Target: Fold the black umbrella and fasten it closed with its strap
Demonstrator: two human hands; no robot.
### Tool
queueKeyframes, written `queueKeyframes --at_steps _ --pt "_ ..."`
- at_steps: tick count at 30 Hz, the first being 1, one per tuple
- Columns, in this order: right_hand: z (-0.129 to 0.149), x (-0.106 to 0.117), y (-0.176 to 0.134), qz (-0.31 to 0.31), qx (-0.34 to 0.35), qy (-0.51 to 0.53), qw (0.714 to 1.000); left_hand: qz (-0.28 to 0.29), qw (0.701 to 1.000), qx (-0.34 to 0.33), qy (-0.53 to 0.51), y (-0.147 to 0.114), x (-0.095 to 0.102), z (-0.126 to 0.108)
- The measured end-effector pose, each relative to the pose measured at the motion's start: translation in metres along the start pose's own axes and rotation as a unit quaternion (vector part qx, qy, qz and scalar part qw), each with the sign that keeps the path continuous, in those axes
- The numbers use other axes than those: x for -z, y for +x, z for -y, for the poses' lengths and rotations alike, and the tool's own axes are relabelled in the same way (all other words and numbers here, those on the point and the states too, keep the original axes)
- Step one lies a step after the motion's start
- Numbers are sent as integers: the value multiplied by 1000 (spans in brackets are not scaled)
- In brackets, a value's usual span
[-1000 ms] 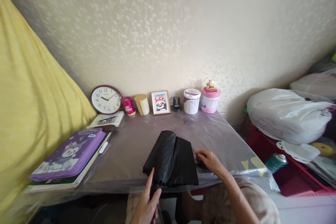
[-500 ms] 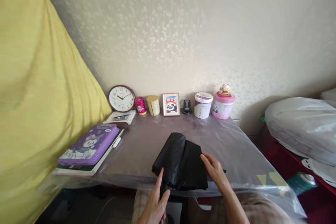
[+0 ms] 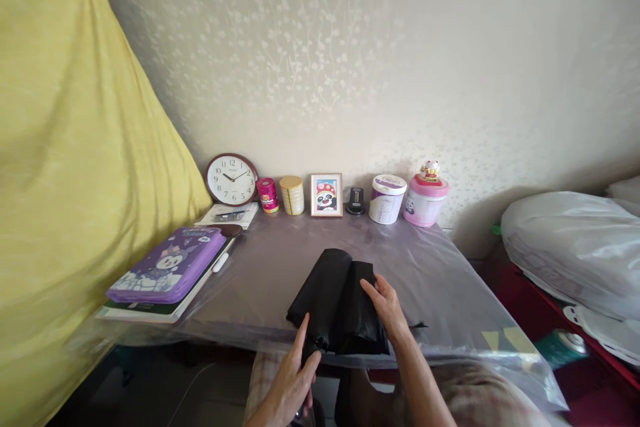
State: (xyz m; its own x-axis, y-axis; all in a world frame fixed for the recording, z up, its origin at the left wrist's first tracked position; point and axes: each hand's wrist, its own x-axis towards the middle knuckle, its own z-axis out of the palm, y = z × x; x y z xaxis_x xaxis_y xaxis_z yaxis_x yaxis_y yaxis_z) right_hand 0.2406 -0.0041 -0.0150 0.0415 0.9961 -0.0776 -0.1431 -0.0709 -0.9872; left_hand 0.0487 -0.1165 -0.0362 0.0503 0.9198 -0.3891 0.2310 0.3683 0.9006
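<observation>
A black folding umbrella (image 3: 325, 293), its fabric loose and folded into broad panels, lies slanted over the table's front edge. My left hand (image 3: 295, 373) is closed round its dark handle end, index finger pointing up along the fabric and thumb across the handle; the lower fingers are partly hidden. On the other side, my right hand (image 3: 387, 307) grips a panel's right edge, thumb on top and the other fingers partly behind it. A thin black strip sticks out on the table to the right of my right wrist.
A plastic-covered table (image 3: 400, 253) carries a purple case (image 3: 167, 267) on books at left. Along the wall stand a clock (image 3: 232, 179), a pink can (image 3: 267, 195), a yellow tin (image 3: 292, 195), a picture frame (image 3: 327, 195) and two tubs. Right of the table sits a white plastic bag (image 3: 575, 247).
My right hand has moved left and slightly up, folding the right-hand panel inward so the umbrella looks narrower. My left hand keeps its hold on the handle.
</observation>
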Motion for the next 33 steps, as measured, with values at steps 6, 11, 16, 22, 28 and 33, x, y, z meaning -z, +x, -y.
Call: queueKeyframes --at_steps 6,11,16,22,28,33 --pt "12 -35 12 37 17 23 999 10 998 -8 54 1 2 -2" --pt "2 -61 27 34 45 -79 995 8 993 -55 106 2 6 -3" --pt "-11 -72 44 24 60 -238 969 3 986 -74 151 5 7 1" --pt "-12 -77 47 95 70 -291 950 -6 978 -66 196 7 7 2" --pt "-5 -80 41 128 94 -306 939 -66 963 -84 247 6 6 5" --pt "1 -79 37 129 107 -341 925 -132 948 -123 262 0 5 -1"
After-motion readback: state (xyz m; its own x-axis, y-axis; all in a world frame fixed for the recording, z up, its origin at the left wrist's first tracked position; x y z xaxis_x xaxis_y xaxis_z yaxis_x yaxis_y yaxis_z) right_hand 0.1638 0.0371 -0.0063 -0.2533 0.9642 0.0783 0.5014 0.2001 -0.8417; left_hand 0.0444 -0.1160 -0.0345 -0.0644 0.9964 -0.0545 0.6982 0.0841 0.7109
